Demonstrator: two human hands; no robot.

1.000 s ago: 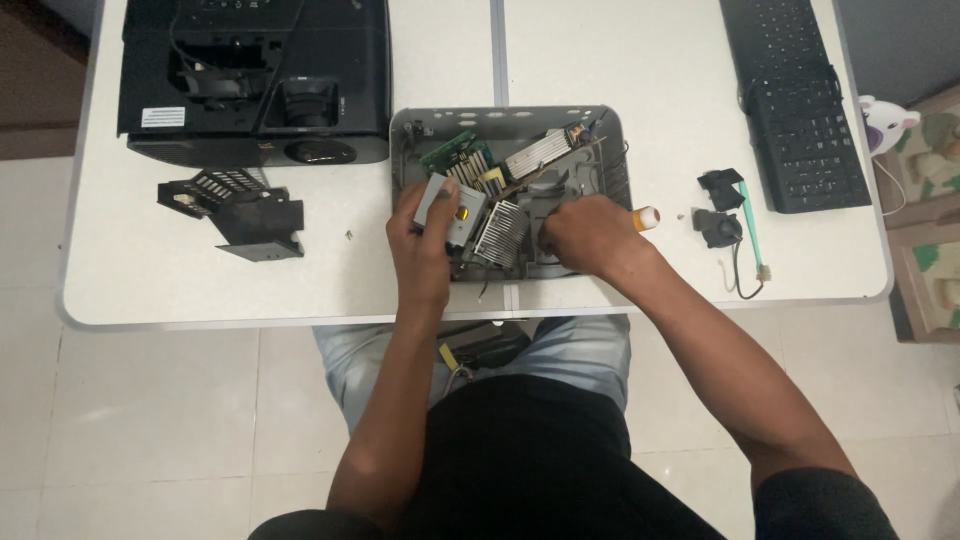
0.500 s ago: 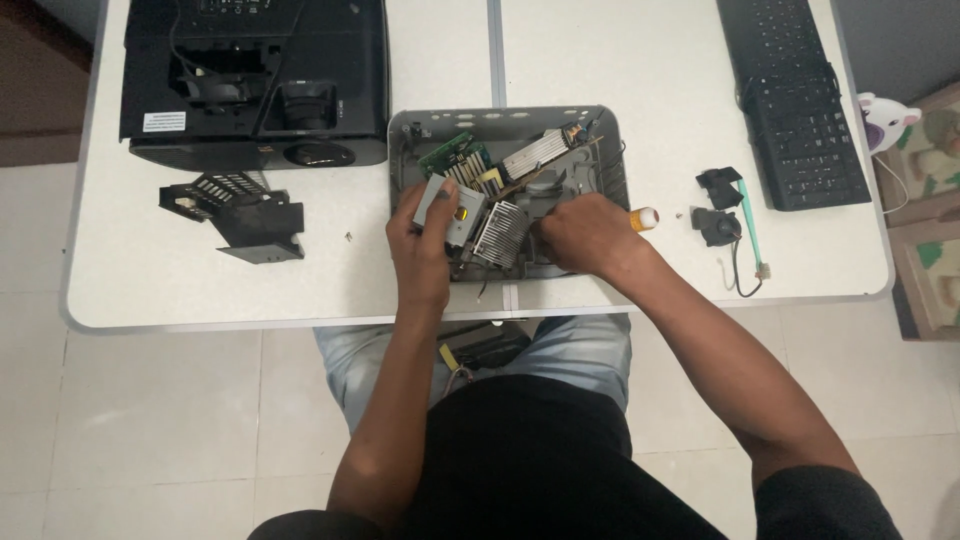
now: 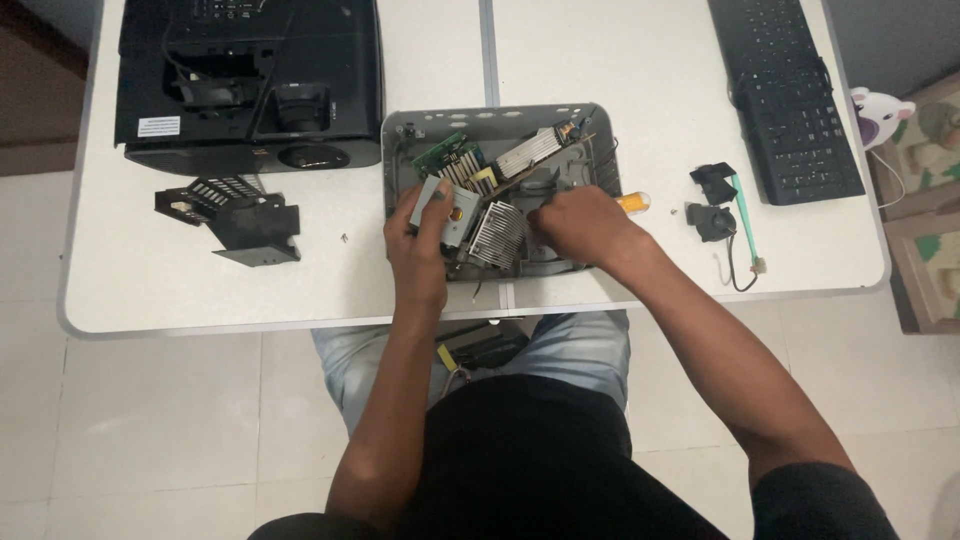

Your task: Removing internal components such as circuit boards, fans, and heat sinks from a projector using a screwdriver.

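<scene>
Grey chassis (image 3: pixel 400 150) is sitting dead ahead; your left hand (image 3: pixel 418 240) is pinching its grey module (image 3: pixel 440 205), your right hand (image 3: pixel 580 225) curling inside, grip hidden.

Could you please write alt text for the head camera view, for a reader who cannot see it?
Seen from above, a person's left hand and right hand work inside an opened grey device casing on a white table. A black projector sits left, a keyboard right.

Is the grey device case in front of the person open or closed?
Open. The grey case has no top cover: the green circuit board and metal heat sinks inside are exposed, and both hands reach in.
</scene>
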